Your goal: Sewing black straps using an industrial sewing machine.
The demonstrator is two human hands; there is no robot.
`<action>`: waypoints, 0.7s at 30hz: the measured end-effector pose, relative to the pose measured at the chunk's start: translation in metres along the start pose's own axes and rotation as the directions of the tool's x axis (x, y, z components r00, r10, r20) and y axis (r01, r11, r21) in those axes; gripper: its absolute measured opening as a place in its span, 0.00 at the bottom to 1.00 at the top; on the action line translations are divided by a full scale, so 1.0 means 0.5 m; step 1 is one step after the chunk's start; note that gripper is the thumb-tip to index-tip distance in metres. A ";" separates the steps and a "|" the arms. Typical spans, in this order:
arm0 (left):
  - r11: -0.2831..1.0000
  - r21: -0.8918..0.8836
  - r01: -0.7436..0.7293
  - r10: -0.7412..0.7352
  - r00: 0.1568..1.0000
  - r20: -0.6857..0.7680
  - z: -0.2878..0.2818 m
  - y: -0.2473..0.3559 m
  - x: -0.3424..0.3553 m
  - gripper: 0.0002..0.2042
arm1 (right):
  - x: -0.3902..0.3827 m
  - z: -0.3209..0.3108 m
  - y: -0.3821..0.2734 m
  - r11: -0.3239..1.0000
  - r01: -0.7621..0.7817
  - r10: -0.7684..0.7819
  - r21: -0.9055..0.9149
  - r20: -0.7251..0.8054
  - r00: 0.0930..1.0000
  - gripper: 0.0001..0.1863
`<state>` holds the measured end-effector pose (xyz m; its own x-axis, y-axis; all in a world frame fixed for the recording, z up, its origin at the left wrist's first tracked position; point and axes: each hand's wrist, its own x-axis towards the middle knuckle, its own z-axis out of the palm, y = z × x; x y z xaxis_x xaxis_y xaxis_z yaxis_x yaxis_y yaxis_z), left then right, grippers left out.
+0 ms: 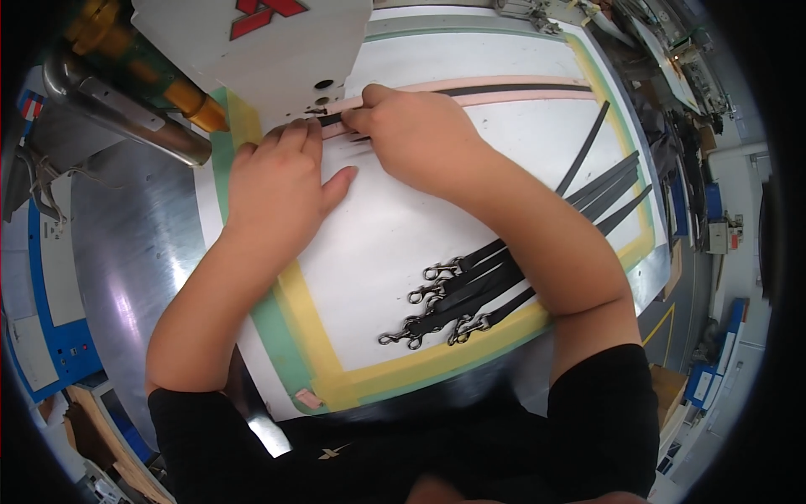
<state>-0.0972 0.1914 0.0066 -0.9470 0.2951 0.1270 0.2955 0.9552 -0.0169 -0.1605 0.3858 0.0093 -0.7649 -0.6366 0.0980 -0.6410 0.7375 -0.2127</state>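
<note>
The right hand (416, 139) pinches the end of a black strap (512, 88) between thumb and fingers, just under the white head of the sewing machine (252, 50). The left hand (281, 181) lies flat beside it, fingers together and pressing on the white board (378, 244), fingertips touching the same strap end. The strap runs to the right inside a pale pink guide strip (520, 98) on the board. The board has a border of yellow and green tape (306, 336) and rests on the shiny metal desk (143, 244). Lower right on the board lies a bundle of black straps with silver snap hooks (437, 307), partly under the right forearm. A red angular mark (264, 15) sits on the machine head. At the far left stands a blue panel with white labels (50, 277).
</note>
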 end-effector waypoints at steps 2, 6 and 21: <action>1.000 -0.018 -0.004 0.003 1.000 -0.024 0.001 0.000 -0.001 0.32 | -0.001 -0.001 0.003 1.000 0.001 -0.001 -0.010 -0.005 1.000 0.18; 0.999 -0.023 -0.032 0.030 0.996 -0.079 0.005 -0.001 -0.001 0.32 | -0.001 -0.008 0.002 1.000 -0.018 0.018 -0.012 0.003 1.000 0.14; 1.000 0.005 -0.029 0.029 0.997 -0.067 -0.004 -0.003 -0.002 0.30 | -0.002 -0.007 -0.010 0.999 0.011 -0.012 -0.048 -0.031 0.999 0.13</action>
<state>-0.0963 0.1895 0.0084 -0.9274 0.3206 0.1929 0.3218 0.9464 -0.0258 -0.1566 0.3837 0.0135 -0.7587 -0.6381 0.1310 -0.6514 0.7407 -0.1643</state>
